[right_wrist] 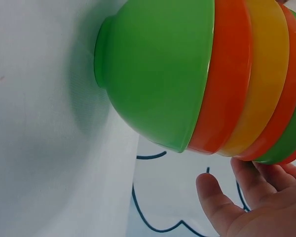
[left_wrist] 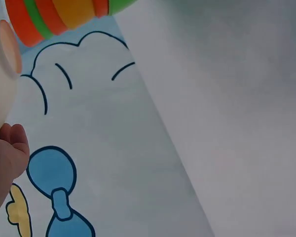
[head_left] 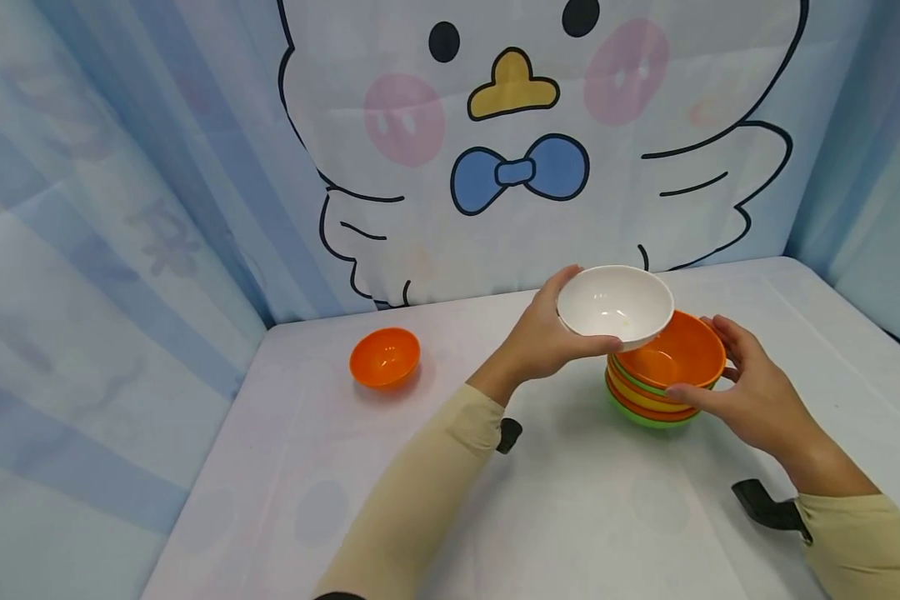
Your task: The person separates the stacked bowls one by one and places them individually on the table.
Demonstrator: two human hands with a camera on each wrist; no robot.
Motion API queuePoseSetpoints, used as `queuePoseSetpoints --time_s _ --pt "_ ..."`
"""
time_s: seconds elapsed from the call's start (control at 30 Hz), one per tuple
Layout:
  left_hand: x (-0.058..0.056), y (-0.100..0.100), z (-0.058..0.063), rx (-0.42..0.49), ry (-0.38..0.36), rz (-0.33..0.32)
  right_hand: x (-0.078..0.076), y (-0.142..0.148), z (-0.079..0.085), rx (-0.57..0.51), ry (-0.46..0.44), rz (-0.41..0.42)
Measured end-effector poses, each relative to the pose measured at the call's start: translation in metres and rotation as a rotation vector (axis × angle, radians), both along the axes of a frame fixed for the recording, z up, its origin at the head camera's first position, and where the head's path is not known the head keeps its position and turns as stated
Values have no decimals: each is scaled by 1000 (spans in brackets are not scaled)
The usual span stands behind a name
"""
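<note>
My left hand [head_left: 551,337] grips a white bowl [head_left: 613,304], thumb along its near side, tilted in the air above the left edge of a bowl stack. In the left wrist view part of this white bowl [left_wrist: 2,94] shows at the left edge. The stack of nested bowls [head_left: 667,358] stands upright on the table, orange on top, with green, yellow and orange bands and a green bowl [right_wrist: 158,69] at the bottom. My right hand [head_left: 753,396] holds the top of the stack from the right, thumb at the near rim; one finger [right_wrist: 212,192] stands off the side.
A single orange bowl [head_left: 385,358] sits on the white-covered table [head_left: 330,450], left of the stack. Behind the table hangs a printed cloth backdrop [head_left: 521,242], and a blue-and-white curtain [head_left: 105,333] lines the left side.
</note>
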State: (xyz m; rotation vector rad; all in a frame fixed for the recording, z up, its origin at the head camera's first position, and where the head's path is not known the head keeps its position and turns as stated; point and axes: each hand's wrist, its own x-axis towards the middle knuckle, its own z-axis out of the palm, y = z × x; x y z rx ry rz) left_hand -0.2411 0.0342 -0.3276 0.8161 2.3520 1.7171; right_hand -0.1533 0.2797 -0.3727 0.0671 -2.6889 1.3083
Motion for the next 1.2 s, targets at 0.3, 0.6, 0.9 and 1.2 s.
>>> queuePoseSetpoints --time_s 0.3,0.6,0.9,1.2 --pt "-6 -38 -10 -39 -37 118 -1 -1 0 -6 -15 -4" --pt "-10 -70 -26 -59 -67 180 0 -1 1 -4 -15 -8" --pt "-13 -91 -35 -122 -84 263 1 -1 0 -8 -3 -10" --pt "-14 -104 -44 -154 -100 308 1 -1 0 -1 -7 -5"
